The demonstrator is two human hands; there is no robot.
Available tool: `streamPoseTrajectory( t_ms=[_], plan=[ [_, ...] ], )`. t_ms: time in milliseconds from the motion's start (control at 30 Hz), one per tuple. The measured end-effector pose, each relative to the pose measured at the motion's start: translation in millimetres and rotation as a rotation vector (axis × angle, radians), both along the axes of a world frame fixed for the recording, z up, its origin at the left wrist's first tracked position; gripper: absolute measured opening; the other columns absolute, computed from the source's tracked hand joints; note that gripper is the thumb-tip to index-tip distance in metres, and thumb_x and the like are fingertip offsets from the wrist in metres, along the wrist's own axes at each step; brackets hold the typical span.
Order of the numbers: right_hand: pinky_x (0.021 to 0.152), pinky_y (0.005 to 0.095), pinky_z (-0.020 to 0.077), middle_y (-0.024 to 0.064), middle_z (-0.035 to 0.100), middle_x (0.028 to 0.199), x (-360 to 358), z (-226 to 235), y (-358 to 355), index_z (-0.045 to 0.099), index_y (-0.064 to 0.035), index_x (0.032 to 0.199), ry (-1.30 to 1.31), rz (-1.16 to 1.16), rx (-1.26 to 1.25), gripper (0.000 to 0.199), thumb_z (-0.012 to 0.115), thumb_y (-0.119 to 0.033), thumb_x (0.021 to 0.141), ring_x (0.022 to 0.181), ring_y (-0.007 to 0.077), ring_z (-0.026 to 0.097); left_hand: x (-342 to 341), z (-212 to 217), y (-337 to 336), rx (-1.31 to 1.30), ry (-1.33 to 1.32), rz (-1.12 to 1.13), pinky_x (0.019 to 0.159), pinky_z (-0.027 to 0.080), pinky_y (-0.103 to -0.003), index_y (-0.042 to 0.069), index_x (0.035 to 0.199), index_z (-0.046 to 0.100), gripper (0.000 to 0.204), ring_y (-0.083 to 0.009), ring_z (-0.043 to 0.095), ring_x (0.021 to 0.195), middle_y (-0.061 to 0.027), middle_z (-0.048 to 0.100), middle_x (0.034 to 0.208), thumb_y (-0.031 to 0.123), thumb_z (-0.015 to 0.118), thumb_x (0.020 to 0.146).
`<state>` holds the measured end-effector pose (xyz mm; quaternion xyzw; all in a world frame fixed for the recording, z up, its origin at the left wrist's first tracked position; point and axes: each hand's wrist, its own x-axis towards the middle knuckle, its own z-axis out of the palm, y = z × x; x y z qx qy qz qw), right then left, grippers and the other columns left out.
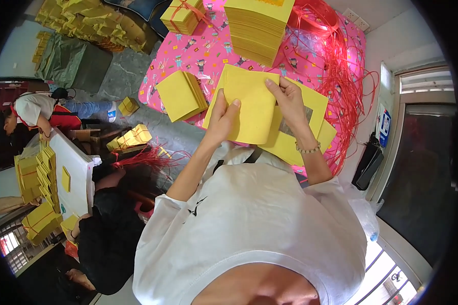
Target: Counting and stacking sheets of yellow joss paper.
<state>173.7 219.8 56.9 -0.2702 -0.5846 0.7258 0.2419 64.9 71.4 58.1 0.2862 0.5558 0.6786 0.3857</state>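
Between my two hands is a yellow paper sheet (249, 101), which looks folded over. My left hand (223, 116) grips its left side, thumb on top. At the upper right edge, my right hand (288, 101) pinches the paper between thumb and fingers; a beaded bracelet circles that wrist. Below the right hand lie more yellow sheets (315, 104), one bearing a grey patch. To the left, a folded yellow stack (177, 96) rests on the pink patterned tablecloth (216, 56). Beyond my hands rises a tall pile of yellow paper (254, 30).
Red plastic strings (341, 86) hang off the table's right side. A bundle of yellow paper (183, 18) tied in red stands at the back. On the left, other people work around a white table (74, 162) with yellow bundles. A dark door (417, 178) is at right.
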Motion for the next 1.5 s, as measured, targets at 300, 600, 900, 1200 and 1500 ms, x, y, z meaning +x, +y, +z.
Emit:
streamPoseTrajectory(
  t_ms=[300, 600, 900, 1200, 1500],
  plan=[
    [0.065, 0.0232, 0.0538, 0.0058, 0.067, 0.084, 12, 11, -10, 0.064, 0.0045, 0.101, -0.293, 0.203, -0.029, 0.033, 0.060, -0.026, 0.090, 0.072, 0.0090, 0.064, -9, -6, -5, -0.026, -0.129, 0.018, 0.098, 0.035, -0.031, 0.000, 0.132, 0.034, 0.041, -0.0165, 0.045, 0.116, -0.0105, 0.048, 0.124, 0.007, 0.044, 0.093],
    [0.060, 0.0204, 0.0485, 0.0016, 0.067, 0.087, 12, 14, -14, 0.066, -0.0001, 0.103, -0.380, 0.331, 0.006, 0.032, 0.061, -0.029, 0.090, 0.071, 0.0061, 0.061, -13, -8, -8, -0.063, -0.099, 0.032, 0.098, 0.035, -0.031, 0.000, 0.132, 0.033, 0.042, -0.0171, 0.045, 0.117, -0.0110, 0.048, 0.125, 0.007, 0.044, 0.093],
    [0.058, 0.0179, 0.0454, 0.0005, 0.067, 0.081, 6, 1, -17, 0.066, -0.0028, 0.097, -0.367, 0.404, -0.050, 0.033, 0.063, -0.035, 0.087, 0.067, 0.0040, 0.060, -22, -11, -9, -0.072, -0.093, 0.069, 0.099, 0.035, -0.030, 0.001, 0.132, 0.037, 0.041, -0.0162, 0.045, 0.117, -0.0091, 0.049, 0.127, 0.010, 0.047, 0.093],
    [0.050, 0.0202, 0.0449, 0.0015, 0.066, 0.073, -6, -8, -24, 0.067, 0.0007, 0.093, -0.359, 0.419, 0.033, 0.031, 0.064, -0.029, 0.086, 0.058, 0.0049, 0.057, -35, -16, -17, -0.080, -0.125, 0.147, 0.094, 0.039, -0.031, 0.003, 0.127, 0.041, 0.036, -0.0156, 0.051, 0.111, -0.0078, 0.054, 0.121, 0.011, 0.049, 0.093],
    [0.053, 0.0205, 0.0468, -0.0002, 0.063, 0.070, -13, -8, -44, 0.065, 0.0018, 0.085, -0.319, 0.421, -0.010, 0.027, 0.064, -0.025, 0.086, 0.061, 0.0050, 0.057, -47, -25, -33, -0.090, -0.080, 0.293, 0.092, 0.041, -0.030, 0.003, 0.125, 0.041, 0.033, -0.0150, 0.052, 0.107, -0.0075, 0.054, 0.117, 0.009, 0.047, 0.093]
  ],
)
